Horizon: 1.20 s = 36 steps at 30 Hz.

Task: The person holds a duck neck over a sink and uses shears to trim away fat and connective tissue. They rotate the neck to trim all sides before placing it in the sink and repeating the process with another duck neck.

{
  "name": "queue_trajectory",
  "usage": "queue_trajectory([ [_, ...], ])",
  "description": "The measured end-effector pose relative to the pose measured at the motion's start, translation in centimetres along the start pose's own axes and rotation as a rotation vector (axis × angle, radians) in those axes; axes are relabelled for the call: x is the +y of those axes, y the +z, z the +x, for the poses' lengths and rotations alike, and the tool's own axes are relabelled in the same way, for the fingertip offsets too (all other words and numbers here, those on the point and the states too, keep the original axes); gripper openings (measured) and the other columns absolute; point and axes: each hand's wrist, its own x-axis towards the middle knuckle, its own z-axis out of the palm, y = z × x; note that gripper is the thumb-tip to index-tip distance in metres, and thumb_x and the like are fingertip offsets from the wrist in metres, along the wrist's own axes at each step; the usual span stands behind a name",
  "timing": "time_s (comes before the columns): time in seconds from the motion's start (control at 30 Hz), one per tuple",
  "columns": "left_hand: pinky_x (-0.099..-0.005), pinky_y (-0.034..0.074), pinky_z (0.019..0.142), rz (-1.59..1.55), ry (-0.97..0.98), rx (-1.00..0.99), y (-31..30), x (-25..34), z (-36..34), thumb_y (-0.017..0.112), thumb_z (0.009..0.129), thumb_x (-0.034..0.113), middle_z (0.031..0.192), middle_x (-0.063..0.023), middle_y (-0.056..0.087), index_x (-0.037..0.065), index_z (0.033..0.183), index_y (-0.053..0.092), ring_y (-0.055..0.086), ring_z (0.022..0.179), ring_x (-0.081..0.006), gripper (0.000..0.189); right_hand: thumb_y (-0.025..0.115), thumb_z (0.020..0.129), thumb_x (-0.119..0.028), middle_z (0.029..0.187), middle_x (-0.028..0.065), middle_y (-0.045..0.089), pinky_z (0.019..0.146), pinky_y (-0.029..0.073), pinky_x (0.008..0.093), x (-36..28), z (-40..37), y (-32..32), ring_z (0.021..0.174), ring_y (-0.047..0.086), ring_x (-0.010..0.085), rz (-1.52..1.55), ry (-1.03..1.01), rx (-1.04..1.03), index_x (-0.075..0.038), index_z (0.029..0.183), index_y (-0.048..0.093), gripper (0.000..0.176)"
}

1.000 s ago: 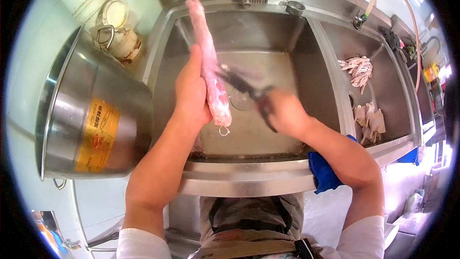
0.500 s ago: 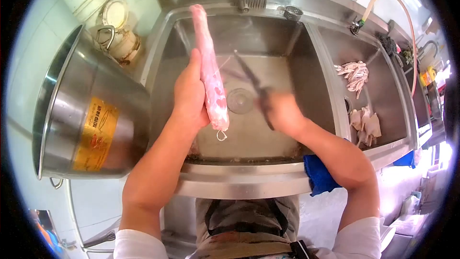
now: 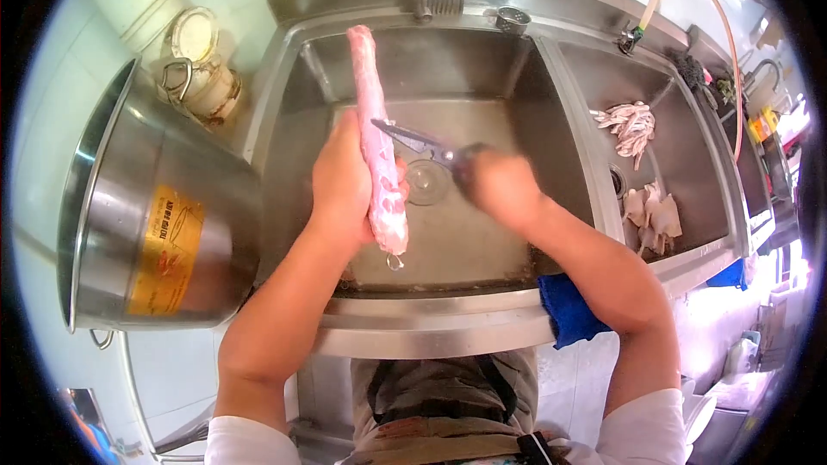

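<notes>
At five o'clock, nearest us, a blue cloth hangs on the sink rim. Over the sink our left hand wraps tight around a pink meat roll, which points to twelve o'clock. Our right hand clenches scissors, their blades touching the roll from three o'clock. A steel pot sits at nine o'clock, and pale scraps lie at two.

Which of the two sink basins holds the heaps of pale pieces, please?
The right basin, with both heaps on its floor; the left basin, under the left hand and pink roll, has none.
</notes>
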Motion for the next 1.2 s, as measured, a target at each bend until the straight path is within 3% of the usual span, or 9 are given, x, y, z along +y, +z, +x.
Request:
queue_trajectory([
  [0.13, -0.0349, 0.042, 0.044, -0.054, -0.024, -0.076, -0.6, -0.1, 0.6, 0.037, 0.099, 0.041, 0.073, -0.0095, 0.049, 0.006, 0.096, 0.046, 0.050, 0.055, -0.0197, 0.036, 0.063, 0.076, -0.013, 0.081, 0.0260, 0.061, 0.067, 0.050, 0.0482, 0.4, 0.2, -0.8, 0.074, 0.060, 0.0431, 0.215, 0.127, -0.051, 0.003, 0.080, 0.055, 0.019],
  [0.33, -0.0352, 0.043, 0.043, -0.038, -0.025, -0.143, -0.9, -0.5, 0.9, 0.035, 0.100, 0.039, 0.067, -0.0106, 0.050, 0.007, 0.098, 0.047, 0.050, 0.050, -0.0207, 0.034, 0.063, 0.076, -0.015, 0.085, 0.0247, 0.061, 0.076, 0.050, 0.0489, -1.3, -0.1, -1.3, 0.080, 0.060, 0.0453, 0.127, 0.024, 0.024, 0.006, 0.088, 0.053, 0.026],
  [0.57, -0.0351, 0.042, 0.039, 0.174, 0.166, -0.026, 0.4, -0.6, -0.3, 0.034, 0.101, 0.036, 0.064, -0.0111, 0.052, 0.008, 0.105, 0.048, 0.050, 0.045, -0.0204, 0.032, 0.062, 0.079, -0.014, 0.079, 0.0256, 0.062, 0.066, 0.051, 0.0476, -0.5, 0.2, -1.5, 0.074, 0.061, 0.0441, 0.017, 0.066, -0.088, 0.005, 0.080, 0.055, 0.021],
  [0.67, -0.0352, 0.043, 0.039, 0.095, 0.058, -0.077, 0.0, -0.1, 0.3, 0.034, 0.101, 0.035, 0.065, -0.0103, 0.052, 0.007, 0.102, 0.048, 0.050, 0.046, -0.0203, 0.031, 0.061, 0.077, -0.010, 0.077, 0.0253, 0.062, 0.066, 0.051, 0.0479, 0.0, 0.0, -1.9, 0.072, 0.061, 0.0443, 0.109, 0.080, -0.064, 0.003, 0.078, 0.056, 0.014],
  [0.77, -0.0346, 0.043, 0.039, 0.010, 0.019, -0.102, -0.5, 0.2, 0.3, 0.036, 0.101, 0.034, 0.065, -0.0093, 0.051, 0.007, 0.099, 0.049, 0.051, 0.047, -0.0204, 0.030, 0.065, 0.083, -0.019, 0.066, 0.0204, 0.060, 0.054, 0.049, 0.0455, 0.1, -0.1, -0.7, 0.058, 0.059, 0.0391, 0.369, 0.121, 0.004, 0.001, 0.078, 0.060, 0.021],
  [0.87, -0.0345, 0.044, 0.040, -0.034, 0.040, -0.126, -1.0, -0.1, 1.1, 0.038, 0.100, 0.033, 0.064, -0.0085, 0.051, 0.007, 0.095, 0.049, 0.052, 0.049, -0.0199, 0.029, 0.062, 0.074, -0.007, 0.092, 0.0271, 0.061, 0.073, 0.050, 0.0491, -0.4, -0.9, -0.1, 0.084, 0.060, 0.0440, 0.312, 0.046, -0.106, 0.003, 0.091, 0.055, 0.021],
  [0.9, -0.0347, 0.044, 0.040, -0.013, 0.058, -0.131, -1.0, -0.1, 1.1, 0.038, 0.100, 0.033, 0.064, -0.0084, 0.051, 0.007, 0.094, 0.049, 0.052, 0.049, -0.0198, 0.029, 0.064, 0.075, -0.010, 0.096, 0.0290, 0.059, 0.076, 0.049, 0.0490, -0.5, -0.9, -0.1, 0.088, 0.060, 0.0437, 0.314, -0.013, -0.103, 0.005, 0.093, 0.053, 0.025],
  [1.0, -0.0350, 0.045, 0.040, 0.041, 0.095, -0.145, -1.1, -0.2, 1.0, 0.039, 0.100, 0.033, 0.064, -0.0082, 0.051, 0.007, 0.093, 0.049, 0.053, 0.048, -0.0193, 0.030, 0.064, 0.078, -0.013, 0.094, 0.0300, 0.059, 0.076, 0.049, 0.0492, -1.4, -1.0, -0.4, 0.087, 0.060, 0.0434, 0.286, -0.001, -0.078, 0.006, 0.090, 0.052, 0.026],
  [1.2, -0.0338, 0.045, 0.038, 0.021, 0.024, -0.139, -0.4, 0.1, -0.2, 0.042, 0.099, 0.035, 0.064, -0.0080, 0.052, 0.007, 0.092, 0.050, 0.052, 0.044, -0.0190, 0.031, 0.063, 0.080, -0.013, 0.078, 0.0268, 0.061, 0.069, 0.051, 0.0484, -1.1, -0.4, 0.5, 0.073, 0.061, 0.0438, 0.140, 0.017, -0.032, 0.006, 0.082, 0.055, 0.021],
])
